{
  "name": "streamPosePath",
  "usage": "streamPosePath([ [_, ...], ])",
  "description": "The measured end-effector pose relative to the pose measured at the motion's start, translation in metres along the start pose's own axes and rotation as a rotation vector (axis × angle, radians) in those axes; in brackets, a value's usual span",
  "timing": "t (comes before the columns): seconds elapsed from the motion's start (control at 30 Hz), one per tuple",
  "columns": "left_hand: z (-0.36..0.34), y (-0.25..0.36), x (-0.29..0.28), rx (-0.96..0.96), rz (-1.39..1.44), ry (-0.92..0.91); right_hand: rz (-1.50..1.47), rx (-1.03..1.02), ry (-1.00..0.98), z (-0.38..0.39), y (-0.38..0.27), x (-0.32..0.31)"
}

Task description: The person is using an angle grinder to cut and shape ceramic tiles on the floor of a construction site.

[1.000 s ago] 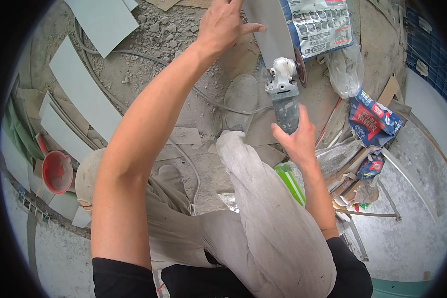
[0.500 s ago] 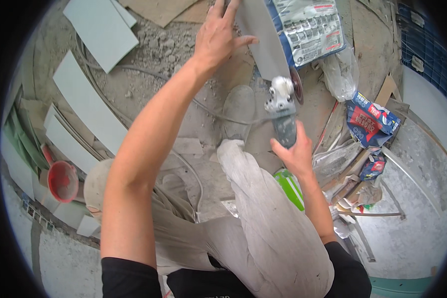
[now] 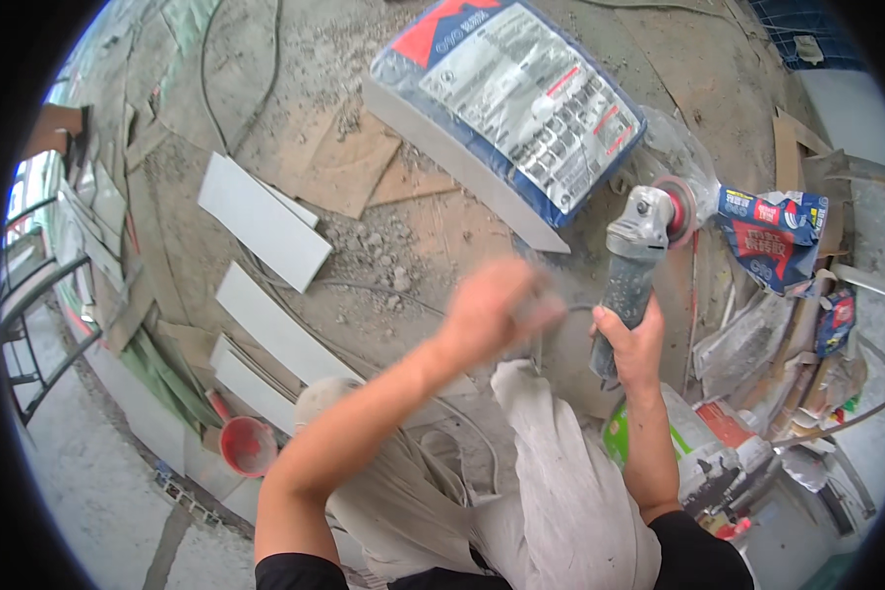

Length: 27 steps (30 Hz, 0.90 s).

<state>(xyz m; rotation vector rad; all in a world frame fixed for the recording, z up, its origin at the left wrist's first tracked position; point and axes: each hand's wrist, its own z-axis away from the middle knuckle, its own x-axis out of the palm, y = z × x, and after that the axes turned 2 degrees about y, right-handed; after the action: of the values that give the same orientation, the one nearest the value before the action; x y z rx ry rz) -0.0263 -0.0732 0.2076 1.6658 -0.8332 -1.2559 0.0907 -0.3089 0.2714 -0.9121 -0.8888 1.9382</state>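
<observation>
My right hand point(image 3: 631, 339) is closed round the grey body of an angle grinder point(image 3: 627, 280), whose silver head and round disc point(image 3: 680, 208) point up and away from me. The disc is apart from the grey tile strip point(image 3: 472, 177), which lies along the near side of a full blue-and-white bag point(image 3: 531, 98). My left hand point(image 3: 501, 310) hovers between the grinder and the rubble. Motion smears its fingers, and I cannot make out anything in it.
Pale tile strips point(image 3: 275, 320) lie on the floor at left, near a red scoop point(image 3: 248, 445). Broken rubble point(image 3: 374, 256) and cardboard point(image 3: 339, 162) lie beyond. A cable point(image 3: 364, 286) crosses the floor. A bucket point(image 3: 693, 442) and crumpled bags point(image 3: 772, 241) stand at right.
My left hand has let go of the tile strip and come back toward me. The grinder has moved right, away from the strip's end. The view has shifted.
</observation>
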Motion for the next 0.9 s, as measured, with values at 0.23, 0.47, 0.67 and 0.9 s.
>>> streamPosePath([
  [0.23,0.028,0.04,0.057,0.208,0.146,-0.198,-0.207,0.083,0.082,0.003,0.009,0.01],
  [0.47,0.043,0.041,0.072,0.039,0.232,-0.268,-0.112,0.018,0.173,0.012,0.021,0.009],
  [0.67,0.017,0.039,0.069,-0.095,0.445,-0.261,0.111,-0.1,0.231,0.016,0.015,-0.013],
  [0.9,0.008,0.016,0.042,-0.588,0.926,-0.237,0.252,-0.13,-0.003,0.014,0.015,0.043],
])
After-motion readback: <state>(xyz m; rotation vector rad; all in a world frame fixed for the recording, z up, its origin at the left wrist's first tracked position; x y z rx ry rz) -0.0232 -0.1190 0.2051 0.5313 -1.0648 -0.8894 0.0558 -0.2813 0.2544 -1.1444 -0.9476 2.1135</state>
